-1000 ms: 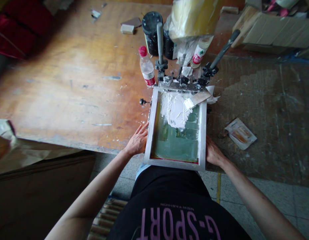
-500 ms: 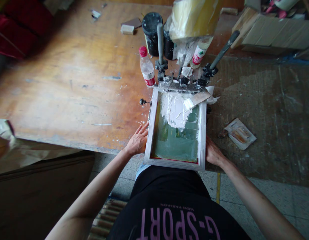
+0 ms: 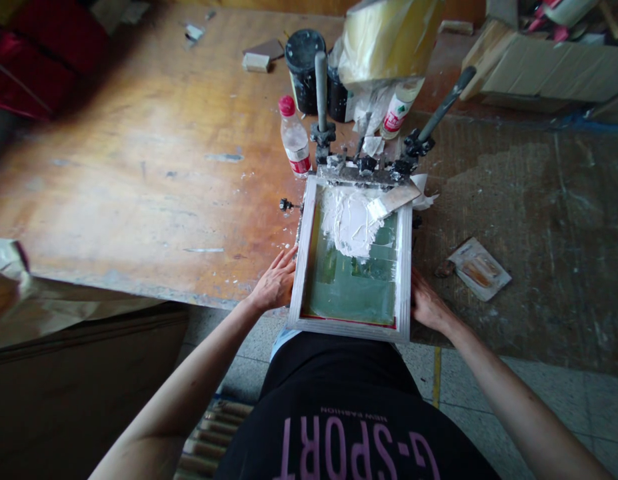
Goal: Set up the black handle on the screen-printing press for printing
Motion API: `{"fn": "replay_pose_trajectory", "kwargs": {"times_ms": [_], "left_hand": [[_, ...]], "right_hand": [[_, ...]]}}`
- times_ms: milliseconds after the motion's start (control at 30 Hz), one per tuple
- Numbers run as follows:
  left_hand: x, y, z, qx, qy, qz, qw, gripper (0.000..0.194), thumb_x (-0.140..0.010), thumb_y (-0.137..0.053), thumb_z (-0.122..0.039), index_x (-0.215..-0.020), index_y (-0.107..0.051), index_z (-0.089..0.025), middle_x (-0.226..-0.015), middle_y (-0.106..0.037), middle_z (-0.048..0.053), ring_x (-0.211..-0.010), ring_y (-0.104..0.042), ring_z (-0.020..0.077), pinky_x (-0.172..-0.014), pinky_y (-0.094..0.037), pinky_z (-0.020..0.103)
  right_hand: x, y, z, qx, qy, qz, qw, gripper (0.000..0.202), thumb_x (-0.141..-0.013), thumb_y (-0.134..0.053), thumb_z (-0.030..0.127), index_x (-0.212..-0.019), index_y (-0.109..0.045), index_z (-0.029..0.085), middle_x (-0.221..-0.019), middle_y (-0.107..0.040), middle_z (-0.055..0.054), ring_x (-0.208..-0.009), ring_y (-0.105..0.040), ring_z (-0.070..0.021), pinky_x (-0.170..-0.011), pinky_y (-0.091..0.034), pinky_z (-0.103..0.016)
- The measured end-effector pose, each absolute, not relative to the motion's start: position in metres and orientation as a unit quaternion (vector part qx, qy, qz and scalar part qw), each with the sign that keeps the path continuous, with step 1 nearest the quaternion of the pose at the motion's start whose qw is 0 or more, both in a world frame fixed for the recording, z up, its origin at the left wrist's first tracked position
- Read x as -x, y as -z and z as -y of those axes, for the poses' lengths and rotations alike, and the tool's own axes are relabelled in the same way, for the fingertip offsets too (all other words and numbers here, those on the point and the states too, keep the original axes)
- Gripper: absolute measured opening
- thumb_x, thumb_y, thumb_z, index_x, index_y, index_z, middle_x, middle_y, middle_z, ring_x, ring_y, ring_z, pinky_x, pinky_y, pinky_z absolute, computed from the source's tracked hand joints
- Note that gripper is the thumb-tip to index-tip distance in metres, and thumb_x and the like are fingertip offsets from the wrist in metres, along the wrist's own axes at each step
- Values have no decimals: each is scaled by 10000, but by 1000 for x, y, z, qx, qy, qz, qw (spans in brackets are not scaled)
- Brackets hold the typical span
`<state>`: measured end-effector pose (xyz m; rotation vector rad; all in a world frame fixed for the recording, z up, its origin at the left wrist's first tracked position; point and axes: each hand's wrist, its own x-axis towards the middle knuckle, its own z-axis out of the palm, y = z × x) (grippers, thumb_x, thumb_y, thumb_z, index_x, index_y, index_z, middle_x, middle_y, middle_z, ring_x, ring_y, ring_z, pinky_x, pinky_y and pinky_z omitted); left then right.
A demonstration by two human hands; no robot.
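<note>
A screen frame (image 3: 403, 280) with a green mesh lies at the table's front edge. White paste (image 3: 353, 223) covers the upper mesh, and a flat scraper (image 3: 396, 200) rests across its upper right corner. Flat beside the frame's left side, my left hand (image 3: 275, 283) is open with its fingers spread, the fingertips next to the frame. My right hand (image 3: 429, 305) is at the frame's right side; its fingers are hidden by the frame. Metal clamps (image 3: 366, 170) stand at the frame's far edge.
Behind the clamps are a pink-capped bottle (image 3: 295, 140), a black tub (image 3: 305, 67), a second bottle (image 3: 396, 113) and a yellow plastic-wrapped bundle (image 3: 389, 43). A small packet (image 3: 479, 269) lies on the right. A cardboard box (image 3: 553, 70) sits at the back right.
</note>
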<state>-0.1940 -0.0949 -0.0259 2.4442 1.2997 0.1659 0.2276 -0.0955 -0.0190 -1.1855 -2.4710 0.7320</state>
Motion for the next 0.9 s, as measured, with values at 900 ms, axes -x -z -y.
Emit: {"fn": "replay_pose_trajectory", "kwargs": {"times_ms": [900], "left_hand": [[195, 28, 94, -867, -57, -457, 191, 494, -830, -524, -258, -1321, -549, -216, -1456, -449, 97, -1472, -143, 300, -1200, -183, 491]], "right_hand": [[-217, 13, 95, 424, -274, 844, 179, 550, -821, -579, 221, -1361, -474, 207, -1427, -481, -127, -1364, -386, -322, -1131, -353, -539]]}}
